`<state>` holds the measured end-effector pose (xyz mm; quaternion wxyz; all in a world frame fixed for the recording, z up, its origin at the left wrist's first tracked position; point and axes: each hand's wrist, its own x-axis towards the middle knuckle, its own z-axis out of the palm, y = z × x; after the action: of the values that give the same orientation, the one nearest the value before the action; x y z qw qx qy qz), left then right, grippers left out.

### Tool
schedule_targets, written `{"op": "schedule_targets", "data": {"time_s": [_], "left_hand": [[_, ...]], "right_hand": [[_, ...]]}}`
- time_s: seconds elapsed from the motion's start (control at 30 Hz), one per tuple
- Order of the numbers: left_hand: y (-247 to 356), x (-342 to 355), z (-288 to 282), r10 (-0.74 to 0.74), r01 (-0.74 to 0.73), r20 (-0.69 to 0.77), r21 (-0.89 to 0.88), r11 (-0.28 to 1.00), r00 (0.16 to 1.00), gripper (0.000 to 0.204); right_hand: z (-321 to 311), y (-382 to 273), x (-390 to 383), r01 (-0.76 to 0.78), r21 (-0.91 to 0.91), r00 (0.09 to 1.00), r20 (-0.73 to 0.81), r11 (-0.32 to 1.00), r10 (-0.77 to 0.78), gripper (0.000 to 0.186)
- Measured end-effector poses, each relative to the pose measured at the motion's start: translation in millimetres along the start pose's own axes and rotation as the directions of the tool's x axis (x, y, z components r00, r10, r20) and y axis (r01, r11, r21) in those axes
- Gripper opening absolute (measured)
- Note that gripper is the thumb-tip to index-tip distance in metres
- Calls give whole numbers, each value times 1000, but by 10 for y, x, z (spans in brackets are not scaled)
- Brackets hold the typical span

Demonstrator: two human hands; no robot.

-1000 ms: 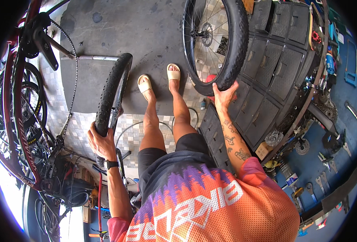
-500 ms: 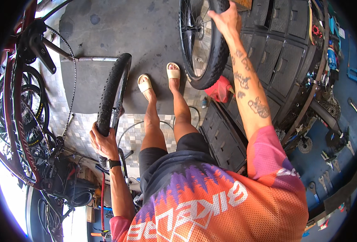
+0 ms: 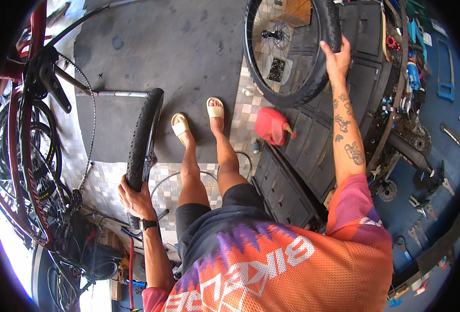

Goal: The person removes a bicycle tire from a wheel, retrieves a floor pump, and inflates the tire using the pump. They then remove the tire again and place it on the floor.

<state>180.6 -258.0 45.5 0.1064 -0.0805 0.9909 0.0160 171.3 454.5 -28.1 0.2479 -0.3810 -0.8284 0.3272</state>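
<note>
At left, my left hand [image 3: 136, 198] is closed round the near part of an upright bicycle wheel's knobby black tyre [image 3: 143, 140]. That wheel appears almost edge-on, so most of its spokes are hidden. Far to the right, my right hand [image 3: 338, 58] grips the outer side of a second bicycle wheel [image 3: 333, 23], thumb toward the rim and fingers over the tread. This wheel is tilted, its spokes and black hub [image 3: 272, 35] showing; the frame's top edge cuts off its far part. A red jug [image 3: 271, 126] stands near its lower edge.
A dark mat [image 3: 188, 62] covers part of the tiled floor. Black drawer units [image 3: 287, 190] line the right side, below a blue tool board [image 3: 406, 208]. At left hang a dark red bike frame [image 3: 16, 130] and a looped chain [image 3: 94, 114]; several bicycles crowd behind. A hose lies by my legs.
My right hand has swung right with its wheel, which shows more of its open side and bares the red jug. My left hand keeps its grip on the other wheel.
</note>
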Motion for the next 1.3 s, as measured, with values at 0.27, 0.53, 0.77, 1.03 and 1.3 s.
{"op": "schedule_targets", "data": {"time_s": [0.27, 0.53, 0.77, 1.03, 1.3], "left_hand": [[143, 35, 16, 30, -30, 8, 48, 998, 1000, 62], [291, 300, -172, 138, -138, 92, -9, 990, 986, 64], [645, 240, -385, 145, -131, 72, -179, 975, 987, 67], [1214, 553, -95, 233, -248, -87, -270, 931, 969, 75], [1591, 927, 21, 239, -265, -160, -171, 949, 958, 74]], "right_hand": [[-338, 778, -374, -190, -332, 980, -10, 924, 198, 88], [-706, 1459, -344, -443, -512, 890, -148, 736, 432, 91], [-767, 1631, -698, -383, -621, 915, -154, 684, 373, 97], [731, 1134, -2137, -239, -67, 947, 206, 969, 248, 37], [3295, -98, -3849, -914, -112, 87, 885, 390, 458, 83]]}}
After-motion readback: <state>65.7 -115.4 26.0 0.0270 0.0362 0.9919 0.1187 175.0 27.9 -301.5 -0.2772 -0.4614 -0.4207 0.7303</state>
